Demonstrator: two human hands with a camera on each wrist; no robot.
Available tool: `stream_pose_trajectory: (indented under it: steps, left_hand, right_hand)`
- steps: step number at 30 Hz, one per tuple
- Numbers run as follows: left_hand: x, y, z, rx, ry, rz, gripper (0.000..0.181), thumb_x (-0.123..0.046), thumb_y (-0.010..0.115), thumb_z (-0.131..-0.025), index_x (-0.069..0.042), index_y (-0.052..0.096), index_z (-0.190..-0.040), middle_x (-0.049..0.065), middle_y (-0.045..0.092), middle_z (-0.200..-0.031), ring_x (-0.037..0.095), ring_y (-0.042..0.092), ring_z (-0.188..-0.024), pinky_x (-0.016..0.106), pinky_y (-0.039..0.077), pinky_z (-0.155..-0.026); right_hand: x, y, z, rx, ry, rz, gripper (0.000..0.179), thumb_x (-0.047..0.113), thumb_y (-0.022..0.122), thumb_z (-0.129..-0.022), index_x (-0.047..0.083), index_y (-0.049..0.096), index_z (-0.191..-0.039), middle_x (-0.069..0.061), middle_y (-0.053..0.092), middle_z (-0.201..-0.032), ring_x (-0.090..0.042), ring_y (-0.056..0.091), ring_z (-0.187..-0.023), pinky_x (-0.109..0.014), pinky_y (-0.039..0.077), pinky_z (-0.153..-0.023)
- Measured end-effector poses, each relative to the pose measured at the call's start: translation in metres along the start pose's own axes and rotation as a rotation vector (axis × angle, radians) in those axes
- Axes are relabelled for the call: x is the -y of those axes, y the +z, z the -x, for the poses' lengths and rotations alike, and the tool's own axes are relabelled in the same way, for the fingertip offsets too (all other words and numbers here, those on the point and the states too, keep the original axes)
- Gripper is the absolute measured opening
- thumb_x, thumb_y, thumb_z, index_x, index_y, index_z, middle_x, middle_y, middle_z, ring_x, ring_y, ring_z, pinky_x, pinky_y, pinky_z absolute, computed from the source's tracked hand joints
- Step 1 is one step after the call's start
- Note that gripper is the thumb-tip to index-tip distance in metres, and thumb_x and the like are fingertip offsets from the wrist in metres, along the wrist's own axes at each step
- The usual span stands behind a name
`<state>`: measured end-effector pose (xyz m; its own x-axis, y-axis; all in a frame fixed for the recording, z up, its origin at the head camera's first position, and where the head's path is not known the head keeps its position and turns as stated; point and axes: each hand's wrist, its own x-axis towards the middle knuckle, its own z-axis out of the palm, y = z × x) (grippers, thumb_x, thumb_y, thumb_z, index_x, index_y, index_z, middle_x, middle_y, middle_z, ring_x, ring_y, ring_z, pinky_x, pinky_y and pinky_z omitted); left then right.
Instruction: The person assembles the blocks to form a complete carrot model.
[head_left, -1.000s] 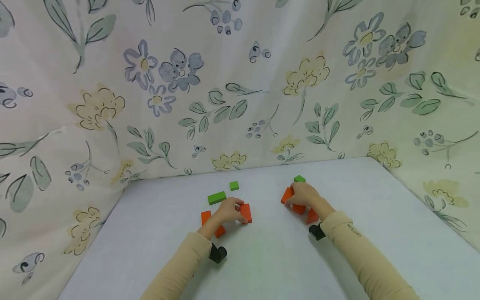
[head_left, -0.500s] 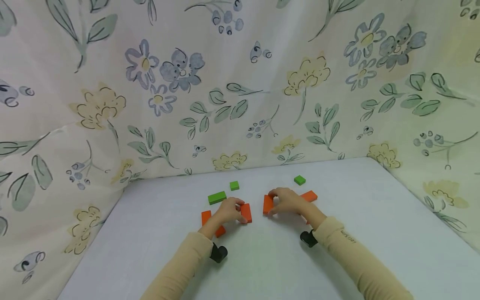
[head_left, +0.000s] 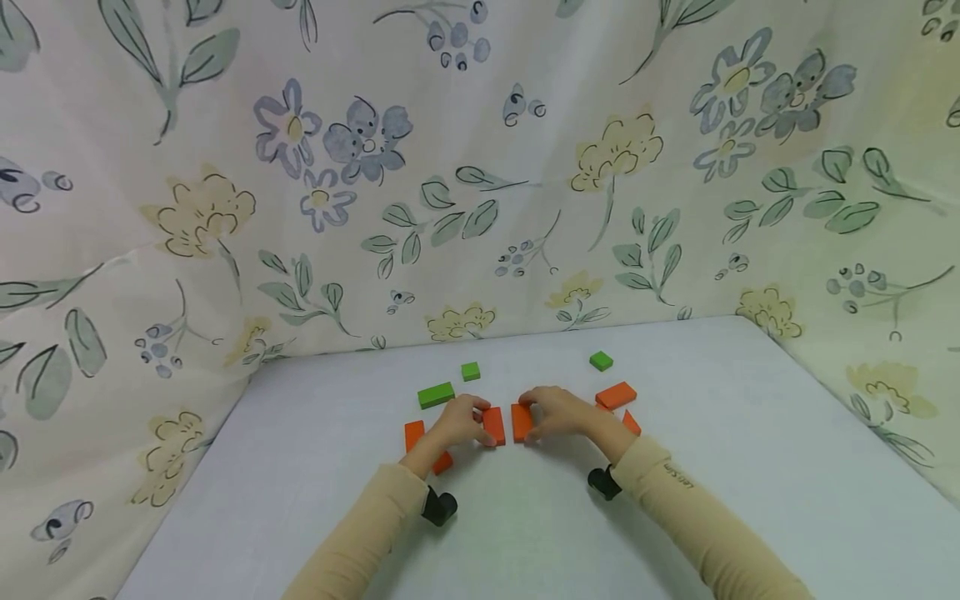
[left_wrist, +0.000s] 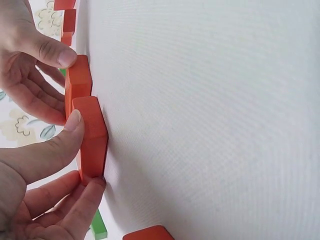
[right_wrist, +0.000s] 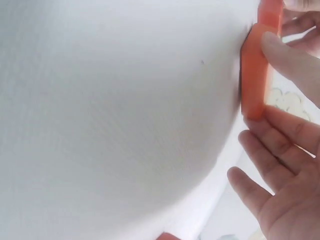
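Near the middle of the table, my left hand (head_left: 459,422) grips an orange rectangular block (head_left: 493,427) between thumb and fingers. Just to its right, my right hand (head_left: 558,411) pinches a second orange block (head_left: 521,423) at its ends. A narrow strip of white shows between the two blocks in the head view. Seen from the left wrist, the left hand's block (left_wrist: 92,140) lies flat on the table, with the other orange block (left_wrist: 80,77) beyond it. The right wrist view has the right thumb on one end of its block (right_wrist: 254,72) and fingertips at the opposite end.
Left of the hands lie an orange block (head_left: 414,435), another orange piece (head_left: 443,463), a green bar (head_left: 437,395) and a small green block (head_left: 470,372). To the right are a green piece (head_left: 601,361), an orange block (head_left: 616,395) and an orange triangle (head_left: 632,423). A floral curtain (head_left: 480,167) hangs behind.
My right hand has taken an orange block from the group at the right and moved it left, up beside the left hand's block. The left hand has stayed in place.
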<state>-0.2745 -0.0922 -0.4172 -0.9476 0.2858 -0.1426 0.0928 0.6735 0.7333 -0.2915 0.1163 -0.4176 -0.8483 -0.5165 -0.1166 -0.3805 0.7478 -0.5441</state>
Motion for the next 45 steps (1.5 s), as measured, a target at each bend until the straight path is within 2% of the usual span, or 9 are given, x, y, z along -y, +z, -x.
stream_pose_trajectory:
  steps: [8, 15, 30, 33, 35, 38, 40, 42, 45]
  left_hand:
    - [0.000, 0.001, 0.000, 0.000, 0.005, -0.009, 0.054, -0.002, 0.083, -0.073, 0.005, 0.062, -0.122, 0.014, 0.063, -0.109, 0.027, 0.058, -0.096, 0.041, 0.052, -0.087]
    - [-0.003, 0.000, 0.002, 0.014, 0.005, 0.001, 0.054, 0.001, 0.081, -0.075, 0.006, 0.060, -0.124, 0.016, 0.062, -0.112, 0.029, 0.058, -0.099, 0.042, 0.051, -0.089]
    - [-0.006, -0.001, 0.001, 0.004, -0.009, -0.017, 0.054, 0.002, 0.080, -0.075, 0.006, 0.060, -0.125, 0.017, 0.061, -0.115, 0.029, 0.057, -0.100, 0.042, 0.051, -0.090]
    - [-0.005, -0.001, 0.002, 0.005, -0.014, -0.007, 0.054, 0.002, 0.080, -0.075, 0.006, 0.060, -0.125, 0.017, 0.061, -0.115, 0.030, 0.057, -0.102, 0.043, 0.050, -0.091]
    - [-0.005, 0.000, 0.002, 0.006, -0.011, 0.000, 0.055, 0.003, 0.080, -0.075, 0.006, 0.059, -0.126, 0.018, 0.061, -0.116, 0.031, 0.057, -0.103, 0.043, 0.050, -0.092]
    - [-0.004, 0.000, 0.002, 0.005, -0.004, 0.006, 0.055, 0.003, 0.080, -0.075, 0.006, 0.059, -0.127, 0.018, 0.062, -0.116, 0.031, 0.057, -0.104, 0.043, 0.050, -0.092]
    - [-0.004, 0.000, 0.001, 0.002, -0.005, 0.010, 0.056, 0.003, 0.080, -0.075, 0.006, 0.059, -0.127, 0.018, 0.061, -0.116, 0.031, 0.057, -0.105, 0.043, 0.049, -0.093]
    - [-0.003, 0.000, 0.000, -0.002, -0.004, 0.010, 0.056, 0.004, 0.081, -0.074, 0.006, 0.059, -0.126, 0.018, 0.061, -0.115, 0.031, 0.057, -0.105, 0.043, 0.049, -0.093]
    - [-0.002, 0.001, 0.000, -0.002, 0.000, 0.002, 0.056, 0.003, 0.081, -0.073, 0.007, 0.060, -0.125, 0.018, 0.061, -0.114, 0.031, 0.057, -0.104, 0.043, 0.049, -0.092]
  right_hand:
    - [0.004, 0.003, 0.000, 0.014, -0.040, 0.015, 0.060, 0.016, 0.081, -0.079, -0.004, 0.057, -0.130, -0.016, 0.059, -0.129, -0.032, 0.051, -0.120, -0.049, 0.039, -0.105]
    - [0.007, 0.006, -0.001, 0.032, -0.046, 0.009, 0.060, 0.017, 0.080, -0.081, -0.002, 0.057, -0.132, -0.014, 0.059, -0.131, -0.031, 0.051, -0.123, -0.048, 0.039, -0.105]
    - [0.007, 0.008, 0.000, -0.002, -0.069, 0.015, 0.063, 0.018, 0.080, -0.081, -0.006, 0.054, -0.134, -0.017, 0.057, -0.134, -0.033, 0.049, -0.127, -0.049, 0.037, -0.107]
    - [0.005, 0.002, 0.005, -0.048, -0.015, 0.039, 0.061, 0.024, 0.076, -0.085, -0.002, 0.054, -0.136, -0.016, 0.055, -0.137, -0.034, 0.047, -0.129, -0.049, 0.037, -0.106]
    - [-0.001, -0.006, 0.009, -0.126, 0.051, 0.092, 0.057, 0.028, 0.073, -0.087, -0.001, 0.056, -0.134, -0.017, 0.056, -0.135, -0.035, 0.049, -0.127, -0.050, 0.040, -0.104]
    - [-0.013, -0.022, 0.017, -0.270, 0.205, 0.158, 0.048, 0.028, 0.069, -0.089, -0.003, 0.062, -0.126, -0.020, 0.062, -0.125, -0.036, 0.058, -0.113, -0.050, 0.049, -0.091]
    - [-0.024, -0.032, 0.023, -0.344, 0.301, 0.178, 0.042, 0.025, 0.069, -0.088, -0.006, 0.065, -0.115, -0.022, 0.066, -0.111, -0.035, 0.064, -0.095, -0.045, 0.054, -0.076]
    - [-0.033, -0.040, 0.029, -0.366, 0.387, 0.175, 0.035, 0.023, 0.070, -0.086, -0.009, 0.066, -0.100, -0.020, 0.066, -0.094, -0.031, 0.062, -0.078, -0.038, 0.052, -0.063]
    - [-0.045, -0.047, 0.039, -0.329, 0.462, 0.177, 0.030, 0.022, 0.070, -0.083, -0.007, 0.062, -0.082, -0.013, 0.057, -0.074, -0.025, 0.052, -0.065, -0.031, 0.044, -0.054]
